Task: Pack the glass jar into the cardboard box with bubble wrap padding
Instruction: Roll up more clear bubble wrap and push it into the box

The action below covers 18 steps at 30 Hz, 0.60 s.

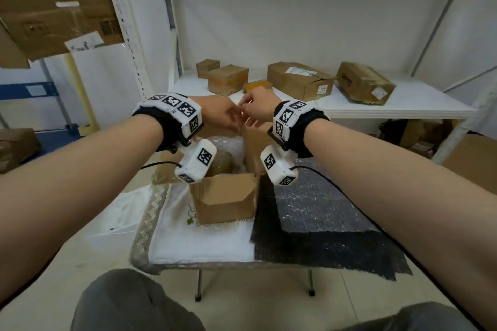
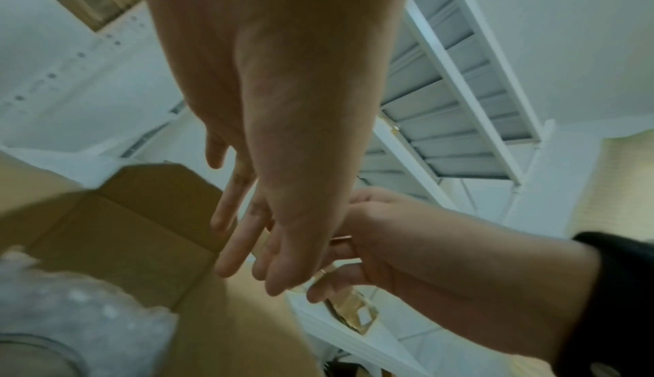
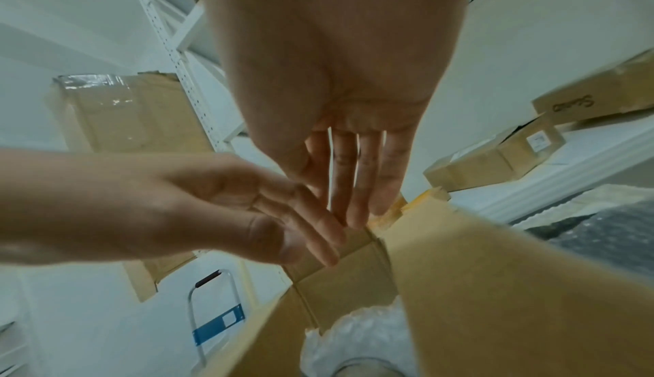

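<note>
The open cardboard box [image 1: 223, 196] stands on a small table. Inside it the glass jar [image 1: 222, 162] sits upright in white bubble wrap [image 1: 228, 142]; my left wrist camera partly covers the jar. Both hands hover over the box's far side, close together. My left hand [image 1: 226, 115] has straight fingers [image 2: 226, 265] pointing down beside the upright far flap [image 2: 141, 215]. My right hand [image 1: 255, 107] also reaches in with straight fingers [image 3: 353, 187] toward the flap corner [image 3: 353, 285]. The left hand [image 3: 283, 229] lies just under the right one. Neither hand plainly grips anything.
A dark sheet of bubble wrap [image 1: 322, 209] covers the table's right half, and a white cloth [image 1: 201, 244] its left. Behind is a white shelf [image 1: 376, 107] with several cardboard boxes [image 1: 301, 79]. More boxes lie at the upper left and on the floor at the right.
</note>
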{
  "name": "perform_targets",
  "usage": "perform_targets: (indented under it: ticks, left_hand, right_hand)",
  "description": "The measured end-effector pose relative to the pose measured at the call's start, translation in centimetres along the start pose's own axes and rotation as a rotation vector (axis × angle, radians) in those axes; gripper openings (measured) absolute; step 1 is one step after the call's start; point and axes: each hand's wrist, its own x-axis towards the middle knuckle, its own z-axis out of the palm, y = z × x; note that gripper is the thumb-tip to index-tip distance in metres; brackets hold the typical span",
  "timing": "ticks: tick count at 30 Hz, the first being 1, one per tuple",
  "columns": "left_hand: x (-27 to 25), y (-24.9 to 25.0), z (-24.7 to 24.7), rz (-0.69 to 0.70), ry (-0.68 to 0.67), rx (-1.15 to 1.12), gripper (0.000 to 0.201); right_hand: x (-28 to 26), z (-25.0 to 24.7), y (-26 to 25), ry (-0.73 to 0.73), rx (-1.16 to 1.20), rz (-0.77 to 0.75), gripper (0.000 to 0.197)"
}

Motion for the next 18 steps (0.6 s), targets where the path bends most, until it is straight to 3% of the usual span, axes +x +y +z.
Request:
perform_targets:
  ticks: [7,8,14,18]
  left_hand:
    - [1.2,8.9,0.8,0.138,0.025,0.021,0.01]
    - [1.3,10.2,1.3,0.149,0.033,0.019,0.016]
    - [2.2,17.0,5.7,0.264,0.001,-0.022,0.009]
    - [2.6,20.1,8.9,0.29,-0.061,-0.017,0.007]
  right_hand:
    - [-5.1,-4.3,4.7,0.215,-0.006,0.092,0.025]
    - [-5.8,-4.8,5.7,0.225,-0.017,0.109,0.026]
    - [-10.1,-5.9,11.7,0.224,-0.033,0.245,0.026]
    - [-12.0,-5.3,15.6,0.111,-0.065,0.358,0.024]
